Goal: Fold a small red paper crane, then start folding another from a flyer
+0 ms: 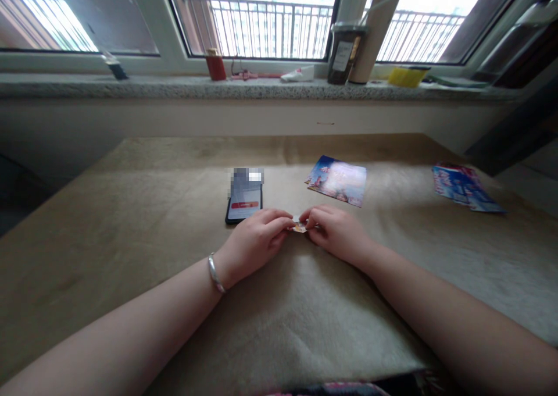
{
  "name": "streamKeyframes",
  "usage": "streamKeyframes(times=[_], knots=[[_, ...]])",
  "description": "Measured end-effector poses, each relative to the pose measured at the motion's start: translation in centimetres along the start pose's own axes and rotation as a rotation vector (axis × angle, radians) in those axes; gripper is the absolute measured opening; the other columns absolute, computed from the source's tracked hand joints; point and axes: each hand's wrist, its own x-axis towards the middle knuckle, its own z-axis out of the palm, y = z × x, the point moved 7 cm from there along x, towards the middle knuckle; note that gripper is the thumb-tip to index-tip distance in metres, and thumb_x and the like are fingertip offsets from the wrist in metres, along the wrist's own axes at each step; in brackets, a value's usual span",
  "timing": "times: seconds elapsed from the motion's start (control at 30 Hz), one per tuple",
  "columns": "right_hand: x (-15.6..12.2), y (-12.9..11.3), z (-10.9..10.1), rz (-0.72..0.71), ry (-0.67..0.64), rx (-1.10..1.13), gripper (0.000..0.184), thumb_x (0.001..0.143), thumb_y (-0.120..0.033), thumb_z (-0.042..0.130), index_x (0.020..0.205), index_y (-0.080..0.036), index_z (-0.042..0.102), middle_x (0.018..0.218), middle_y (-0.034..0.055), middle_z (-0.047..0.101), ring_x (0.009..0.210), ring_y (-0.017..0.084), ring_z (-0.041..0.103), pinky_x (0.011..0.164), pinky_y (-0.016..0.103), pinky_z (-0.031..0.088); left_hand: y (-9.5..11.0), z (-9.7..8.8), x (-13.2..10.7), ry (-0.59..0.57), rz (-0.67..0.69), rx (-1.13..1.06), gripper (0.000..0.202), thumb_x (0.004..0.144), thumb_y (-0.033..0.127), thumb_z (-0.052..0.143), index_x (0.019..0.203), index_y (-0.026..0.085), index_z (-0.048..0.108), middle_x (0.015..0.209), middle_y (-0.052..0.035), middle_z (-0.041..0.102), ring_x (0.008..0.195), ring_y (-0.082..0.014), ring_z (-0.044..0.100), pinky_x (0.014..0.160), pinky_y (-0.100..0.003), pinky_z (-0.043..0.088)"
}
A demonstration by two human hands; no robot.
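A small piece of printed paper, white with some orange, is pinched between my two hands just above or on the table; I cannot tell if it touches the surface. My left hand, with a silver bracelet at the wrist, grips its left edge. On the opposite edge, the fingers of my right hand are closed. Fingertips hide much of the paper. Right behind my left hand lies a black phone with its screen lit. Beyond my right hand rests a blue and pink printed sheet or card.
More blue printed cards lie fanned out at the table's right side. The brown covered table reaches to the wall under a stone windowsill. On that sill stand a red container, a dark lidded container and a yellow item.
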Motion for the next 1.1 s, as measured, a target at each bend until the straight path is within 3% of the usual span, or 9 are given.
streamKeyframes(times=[0.2, 0.57, 0.7, 0.83, 1.1], knots=[[0.1, -0.8, 0.2, -0.099, -0.071, -0.173, 0.008, 0.077, -0.012, 0.054, 0.074, -0.019, 0.058, 0.086, 0.0046, 0.067, 0.088, 0.019, 0.056, 0.08, 0.03, 0.043, 0.3, 0.8, -0.1, -0.127, 0.038, 0.07, 0.016, 0.089, 0.017, 0.051, 0.101, 0.018, 0.062, 0.102, -0.004, 0.066, 0.093, -0.0176, 0.058, 0.085, -0.034, 0.047], [-0.2, -1.7, 0.3, -0.102, -0.244, -0.267, 0.01, 0.083, -0.023, 0.055, 0.082, -0.018, 0.063, 0.09, 0.0054, 0.068, 0.089, 0.02, 0.059, 0.081, 0.033, 0.044, 1.1, 0.9, 0.0, -0.192, 0.106, 0.12, 0.018, 0.091, 0.019, 0.048, 0.1, 0.018, 0.064, 0.099, -0.0043, 0.066, 0.088, -0.0169, 0.057, 0.08, -0.032, 0.049], [-0.2, -1.9, 0.5, -0.141, -0.225, -0.254, 0.014, 0.086, -0.02, 0.052, 0.087, -0.018, 0.065, 0.091, 0.0063, 0.069, 0.09, 0.019, 0.058, 0.081, 0.032, 0.046, 1.1, 0.9, -0.1, -0.179, 0.108, 0.15, 0.019, 0.091, 0.016, 0.047, 0.101, 0.018, 0.063, 0.099, -0.0042, 0.066, 0.088, -0.0173, 0.057, 0.08, -0.032, 0.05], [-0.2, -1.9, 0.6, -0.164, -0.177, -0.221, 0.016, 0.087, -0.017, 0.05, 0.093, -0.017, 0.065, 0.095, 0.0066, 0.069, 0.09, 0.019, 0.058, 0.081, 0.032, 0.047, 0.8, 0.9, -0.2, -0.144, 0.089, 0.16, 0.021, 0.091, 0.013, 0.046, 0.104, 0.017, 0.062, 0.112, -0.0051, 0.063, 0.097, -0.0179, 0.056, 0.086, -0.033, 0.05], [-0.1, -1.8, 0.6, -0.191, -0.157, -0.201, 0.02, 0.09, -0.02, 0.048, 0.095, -0.019, 0.068, 0.099, 0.0051, 0.07, 0.086, 0.018, 0.058, 0.079, 0.032, 0.048, 0.7, 1.1, -0.3, -0.185, 0.092, 0.189, 0.022, 0.091, 0.013, 0.047, 0.109, 0.016, 0.06, 0.11, -0.0054, 0.065, 0.097, -0.0178, 0.057, 0.086, -0.033, 0.051]])
